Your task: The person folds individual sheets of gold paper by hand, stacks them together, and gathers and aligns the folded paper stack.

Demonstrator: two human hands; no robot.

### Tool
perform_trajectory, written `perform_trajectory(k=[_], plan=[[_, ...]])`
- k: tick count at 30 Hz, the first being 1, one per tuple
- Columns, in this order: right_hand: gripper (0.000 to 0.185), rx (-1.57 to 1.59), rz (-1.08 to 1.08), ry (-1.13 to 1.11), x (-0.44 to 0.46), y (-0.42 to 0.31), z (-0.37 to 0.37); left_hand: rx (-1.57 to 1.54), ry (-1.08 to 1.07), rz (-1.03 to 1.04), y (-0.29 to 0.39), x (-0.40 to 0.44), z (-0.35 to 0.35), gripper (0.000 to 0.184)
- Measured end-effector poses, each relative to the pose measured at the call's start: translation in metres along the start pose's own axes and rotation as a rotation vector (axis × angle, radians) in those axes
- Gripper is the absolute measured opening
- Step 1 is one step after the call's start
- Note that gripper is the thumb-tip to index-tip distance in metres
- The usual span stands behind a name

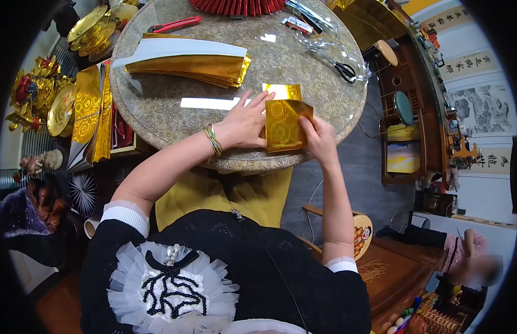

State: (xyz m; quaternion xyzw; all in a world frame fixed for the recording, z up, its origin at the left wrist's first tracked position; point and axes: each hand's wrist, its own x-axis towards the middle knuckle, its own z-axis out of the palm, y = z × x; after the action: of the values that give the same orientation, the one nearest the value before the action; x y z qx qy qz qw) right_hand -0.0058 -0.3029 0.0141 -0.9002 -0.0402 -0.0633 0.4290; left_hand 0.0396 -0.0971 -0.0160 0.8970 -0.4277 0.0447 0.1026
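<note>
A gold foil sheet [286,127] lies folded near the front edge of the round table [214,106], a bright gold part showing above the fold. My right hand [321,138] pinches its right side, thumb against the foil. Spread against the sheet's left edge is my left hand [247,119], fingers apart, some fingertips hidden by the foil. Farther back on the left rests a stack of gold sheets [197,68] with a white sheet [186,48] on top.
A red cutter [175,24] and a red pleated object [236,5] are at the back. Scissors [344,71] and clear plastic lie at the right. Gold ornaments [60,108] stand left of the table. Another person [464,250] is at the far right.
</note>
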Motion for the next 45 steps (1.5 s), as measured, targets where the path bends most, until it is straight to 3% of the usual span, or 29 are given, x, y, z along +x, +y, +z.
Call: perform_trajectory(k=[2, 4, 8, 13, 17, 22, 25, 27, 29, 31, 32, 45], plan=[[0.019, -0.030, -0.008, 0.115, 0.013, 0.003, 0.013, -0.014, -0.062, 0.005, -0.005, 0.001, 0.002, 0.075], [0.020, -0.148, -0.019, 0.270, 0.021, -0.002, 0.020, -0.071, 0.036, 0.008, -0.008, 0.001, 0.007, 0.070], [0.022, -0.550, -0.045, 0.261, 0.033, -0.004, 0.033, -0.143, 0.098, -0.012, -0.007, -0.002, 0.003, 0.070], [0.021, -0.664, 0.014, 0.272, 0.036, -0.004, 0.041, -0.245, 0.075, 0.003, -0.013, -0.004, 0.002, 0.073], [0.023, -0.709, 0.030, 0.265, 0.037, -0.002, 0.044, -0.242, -0.001, -0.099, -0.012, -0.004, 0.003, 0.084], [0.023, -0.701, 0.036, 0.271, 0.038, -0.002, 0.046, -0.393, 0.120, -0.131, -0.013, -0.008, 0.011, 0.088], [0.024, -0.691, 0.050, 0.267, 0.038, -0.002, 0.045, -0.383, 0.211, -0.123, -0.014, -0.007, 0.005, 0.072], [0.024, -0.685, 0.056, 0.264, 0.039, -0.001, 0.045, -0.664, 0.166, -0.211, -0.016, -0.003, -0.009, 0.056], [0.025, -0.692, 0.052, 0.255, 0.039, 0.000, 0.044, -0.590, 0.279, -0.149, -0.003, -0.003, -0.012, 0.051], [0.025, -0.691, 0.065, 0.247, 0.040, 0.001, 0.044, -0.302, 0.342, -0.010, 0.004, -0.001, -0.002, 0.057], [0.025, -0.686, 0.081, 0.240, 0.040, 0.001, 0.044, -0.247, 0.261, -0.050, 0.004, -0.001, 0.008, 0.062], [0.031, -0.620, 0.129, 0.257, 0.043, 0.000, 0.043, -0.222, 0.215, -0.078, 0.003, -0.002, 0.013, 0.067]])
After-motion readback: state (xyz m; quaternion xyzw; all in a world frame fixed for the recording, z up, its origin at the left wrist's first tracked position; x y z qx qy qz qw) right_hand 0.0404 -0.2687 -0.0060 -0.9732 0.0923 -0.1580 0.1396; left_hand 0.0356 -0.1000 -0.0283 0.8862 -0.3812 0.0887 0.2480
